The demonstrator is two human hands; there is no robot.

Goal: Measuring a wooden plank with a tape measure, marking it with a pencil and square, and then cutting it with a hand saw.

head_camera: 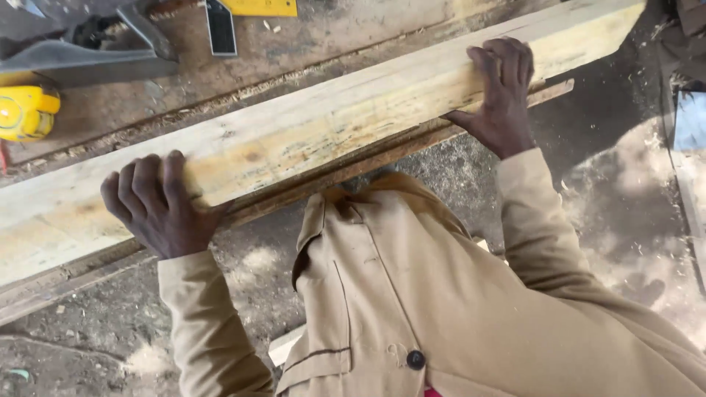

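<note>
Nearest me is my tan coat [441, 316], and past it the dusty floor [625, 206] with sawdust patches. Both hands are on the plank [309, 136], a long pale board lying slantwise along the near edge of the desk [309, 44], low at the left and rising to the far right. My left hand [158, 209] has its grip wrapped over the plank's near edge, fingers curled on top, thumb underneath. My right hand [500, 95] is clamped the same way farther right, fingers over the top face. To do this well, I judge I should keep the two hands well apart as now, press evenly, and keep the plank flat against the desk so it cannot tip off. Beyond it lie a hand plane [88, 51], a yellow tape [26, 110] and a square [220, 26]
</note>
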